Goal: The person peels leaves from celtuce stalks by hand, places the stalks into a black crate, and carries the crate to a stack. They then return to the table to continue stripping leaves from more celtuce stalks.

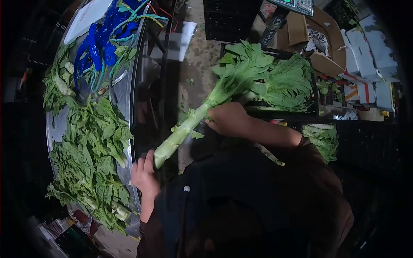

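A long celtuce (178, 134) with a thick pale stem slants across the middle, its cut end low and its leafy top up to the right. My left hand (145, 177) is at the cut end beside the metal table's edge, fingers bent around it; the thumb is hidden. Higher on the stem, my right hand (230, 119) is closed against its side, with a bit of green showing at the fingers. Small torn leaf pieces stick out along the stem. Behind the leafy top, more celtuce leaves (290, 81) lie in a black crate (316, 101).
Loose leaves (92, 150) cover much of the metal table (122, 101) at left, with blue strips (97, 47) and cords at its far end. A scale (297, 5), a cardboard box (329, 60) and white boxes (370, 51) stand at the back right. Dark crates (230, 19) are stacked behind.
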`<action>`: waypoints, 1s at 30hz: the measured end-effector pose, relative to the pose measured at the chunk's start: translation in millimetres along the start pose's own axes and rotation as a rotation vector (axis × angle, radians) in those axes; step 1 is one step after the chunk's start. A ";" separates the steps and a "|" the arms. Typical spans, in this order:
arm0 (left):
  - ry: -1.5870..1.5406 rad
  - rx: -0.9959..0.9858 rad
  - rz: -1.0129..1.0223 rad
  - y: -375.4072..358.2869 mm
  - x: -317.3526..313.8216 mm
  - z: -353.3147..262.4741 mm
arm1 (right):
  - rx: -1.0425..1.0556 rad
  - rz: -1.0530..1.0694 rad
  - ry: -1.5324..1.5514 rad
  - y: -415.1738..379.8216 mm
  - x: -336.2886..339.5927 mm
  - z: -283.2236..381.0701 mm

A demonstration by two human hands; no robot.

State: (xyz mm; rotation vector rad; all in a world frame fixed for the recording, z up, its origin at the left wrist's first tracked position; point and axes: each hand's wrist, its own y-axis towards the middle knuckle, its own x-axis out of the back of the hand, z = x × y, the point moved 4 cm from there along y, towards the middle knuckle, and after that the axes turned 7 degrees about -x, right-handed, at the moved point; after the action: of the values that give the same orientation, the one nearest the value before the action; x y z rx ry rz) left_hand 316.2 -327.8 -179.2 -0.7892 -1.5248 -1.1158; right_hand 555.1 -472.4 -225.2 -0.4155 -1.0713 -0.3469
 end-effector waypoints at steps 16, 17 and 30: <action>0.024 0.369 -0.059 -84.3 11.3 63.0 | 0.142 -0.098 -0.344 106.2 -1.8 106.5; 0.021 0.376 -0.066 -87.2 11.0 65.6 | 0.148 -0.099 -0.351 109.1 -6.9 106.8; -0.298 0.574 0.014 -98.3 -4.7 89.9 | 0.401 0.297 -0.514 115.5 18.0 223.9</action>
State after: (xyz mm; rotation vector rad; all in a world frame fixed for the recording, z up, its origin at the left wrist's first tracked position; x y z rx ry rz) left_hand 196.6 -277.9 -210.6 -0.5760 -1.9577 -0.5092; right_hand 444.9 -264.2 -134.3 -0.3004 -1.5168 0.2561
